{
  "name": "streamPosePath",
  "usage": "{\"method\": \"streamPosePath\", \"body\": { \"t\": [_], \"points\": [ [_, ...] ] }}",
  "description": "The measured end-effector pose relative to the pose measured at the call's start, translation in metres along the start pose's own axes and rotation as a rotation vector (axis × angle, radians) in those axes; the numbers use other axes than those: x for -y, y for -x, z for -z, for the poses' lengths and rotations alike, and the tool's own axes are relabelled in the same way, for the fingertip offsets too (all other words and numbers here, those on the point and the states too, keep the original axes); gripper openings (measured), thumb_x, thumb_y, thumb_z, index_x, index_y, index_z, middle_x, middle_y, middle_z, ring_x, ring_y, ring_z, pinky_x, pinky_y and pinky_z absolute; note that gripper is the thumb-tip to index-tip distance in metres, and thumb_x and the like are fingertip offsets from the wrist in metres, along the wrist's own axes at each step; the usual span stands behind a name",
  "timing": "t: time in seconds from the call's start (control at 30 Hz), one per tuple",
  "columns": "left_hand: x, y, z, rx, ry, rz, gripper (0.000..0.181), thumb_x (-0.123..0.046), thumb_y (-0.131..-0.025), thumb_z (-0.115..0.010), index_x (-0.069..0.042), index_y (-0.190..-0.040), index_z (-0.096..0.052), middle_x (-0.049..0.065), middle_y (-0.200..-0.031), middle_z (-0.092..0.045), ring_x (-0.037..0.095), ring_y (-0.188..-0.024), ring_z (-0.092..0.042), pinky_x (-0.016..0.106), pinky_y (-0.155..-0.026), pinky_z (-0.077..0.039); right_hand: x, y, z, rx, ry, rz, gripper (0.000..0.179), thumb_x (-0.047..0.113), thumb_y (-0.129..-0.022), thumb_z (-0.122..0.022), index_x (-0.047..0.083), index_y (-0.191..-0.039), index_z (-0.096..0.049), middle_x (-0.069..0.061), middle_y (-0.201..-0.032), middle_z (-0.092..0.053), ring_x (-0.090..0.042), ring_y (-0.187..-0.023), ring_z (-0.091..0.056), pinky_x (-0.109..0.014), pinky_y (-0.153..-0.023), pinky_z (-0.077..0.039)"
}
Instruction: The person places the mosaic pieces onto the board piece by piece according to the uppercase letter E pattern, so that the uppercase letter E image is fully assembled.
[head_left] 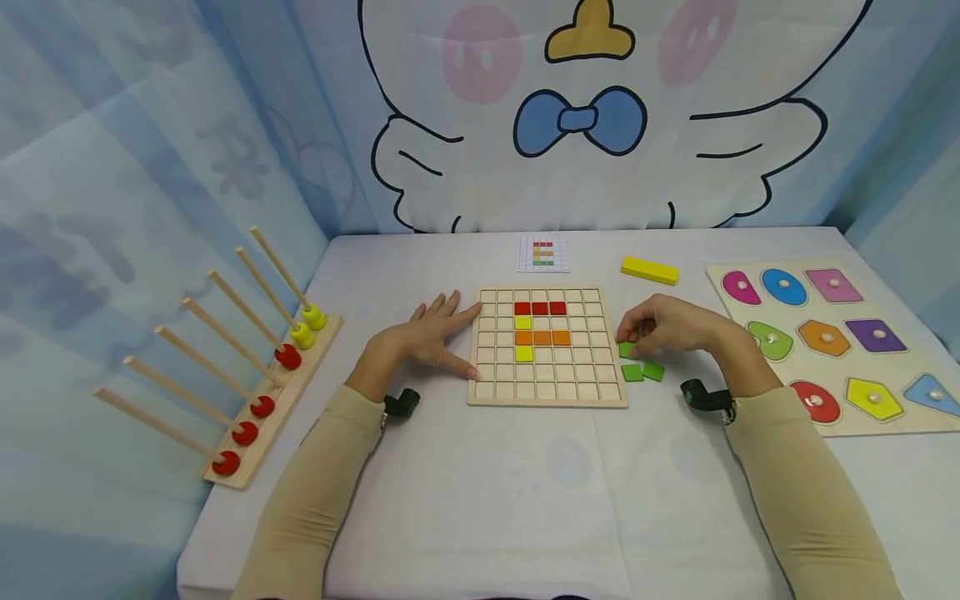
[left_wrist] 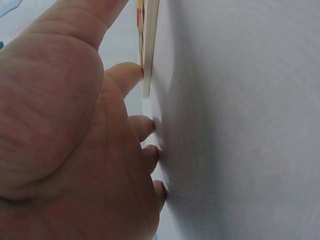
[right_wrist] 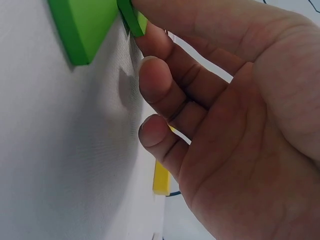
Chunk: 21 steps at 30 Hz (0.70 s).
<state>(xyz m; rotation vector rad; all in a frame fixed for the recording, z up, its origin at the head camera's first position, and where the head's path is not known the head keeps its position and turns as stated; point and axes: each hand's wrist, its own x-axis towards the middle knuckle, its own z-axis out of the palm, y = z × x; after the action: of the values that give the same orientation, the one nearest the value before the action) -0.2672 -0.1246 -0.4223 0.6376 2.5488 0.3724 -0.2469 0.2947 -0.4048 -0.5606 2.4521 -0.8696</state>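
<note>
A wooden grid board (head_left: 495,389) lies in the middle of the table. Red tiles (head_left: 540,308), orange tiles (head_left: 542,337) and two yellow tiles (head_left: 523,353) sit in its squares. My left hand (head_left: 429,336) is spread at the board's left edge, thumb and index fingertip against it; in the left wrist view the other fingertips rest on the tablecloth. To the right of the board, my right hand (head_left: 671,323) pinches a green tile (right_wrist: 132,19) between thumb and fingers, its other fingers loosely curled. Two more green tiles (head_left: 642,372) lie just below that hand.
A small pattern card (head_left: 543,253) lies behind the board, with a yellow bar (head_left: 649,270) to its right. On the right lies a knobbed shape puzzle (head_left: 772,392), partly under the right forearm. A peg stand (head_left: 255,440) with red and yellow beads stands along the left edge.
</note>
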Motion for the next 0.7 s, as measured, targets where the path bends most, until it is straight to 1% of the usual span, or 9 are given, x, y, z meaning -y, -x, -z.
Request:
{"method": "streamPosePath", "body": {
  "t": [0.17,0.27,0.43,0.53,0.7],
  "points": [
    [-0.0001,-0.0004,0.0002,0.001,-0.005,-0.001,0.125,-0.074,-0.075,-0.079,-0.034,-0.168,-0.006,0.01,-0.175,0.015,0.032,-0.162,0.016,0.056,-0.13,0.01,0.0012,0.0003,-0.0009,-0.009,-0.022,0.013,0.017,0.006,-0.086,-0.082,0.007,-0.099,-0.072,-0.005,-0.088,-0.065,-0.021,-0.085,-0.055,-0.025,-0.074,-0.048],
    [0.0003,-0.0008,-0.0002,0.001,-0.011,-0.001,0.125,-0.075,-0.075,-0.079,-0.035,-0.168,-0.006,0.01,-0.175,0.015,0.031,-0.162,0.016,0.056,-0.13,0.01,0.0028,0.0006,-0.0014,-0.027,-0.038,0.01,0.013,0.005,-0.089,-0.079,0.006,-0.098,-0.07,-0.006,-0.087,-0.064,-0.02,-0.082,-0.055,-0.025,-0.072,-0.047],
    [0.001,-0.0007,-0.0001,0.002,-0.008,-0.004,0.125,-0.075,-0.075,-0.079,-0.035,-0.168,-0.006,0.01,-0.175,0.015,0.031,-0.162,0.016,0.055,-0.13,0.011,0.0034,0.0001,0.0,-0.028,-0.061,-0.012,0.008,0.005,-0.094,-0.072,0.001,-0.1,-0.068,-0.009,-0.087,-0.064,-0.022,-0.081,-0.057,-0.026,-0.071,-0.049],
    [0.0007,-0.0002,0.0003,0.004,-0.003,-0.006,0.124,-0.074,-0.076,-0.078,-0.035,-0.168,-0.005,0.01,-0.175,0.015,0.031,-0.162,0.017,0.055,-0.13,0.011,0.003,-0.0003,0.0006,-0.029,-0.071,-0.002,0.008,0.004,-0.096,-0.07,-0.001,-0.101,-0.068,-0.009,-0.086,-0.064,-0.022,-0.08,-0.058,-0.027,-0.07,-0.05],
    [0.0003,0.0004,0.0005,0.003,-0.006,-0.008,0.124,-0.074,-0.076,-0.078,-0.035,-0.168,-0.005,0.01,-0.175,0.015,0.032,-0.162,0.016,0.056,-0.13,0.01,0.0046,-0.0007,-0.001,-0.083,-0.065,0.019,0.005,0.004,-0.096,-0.069,0.001,-0.099,-0.068,-0.009,-0.084,-0.063,-0.022,-0.076,-0.057,-0.027,-0.067,-0.05]
  ]
}}
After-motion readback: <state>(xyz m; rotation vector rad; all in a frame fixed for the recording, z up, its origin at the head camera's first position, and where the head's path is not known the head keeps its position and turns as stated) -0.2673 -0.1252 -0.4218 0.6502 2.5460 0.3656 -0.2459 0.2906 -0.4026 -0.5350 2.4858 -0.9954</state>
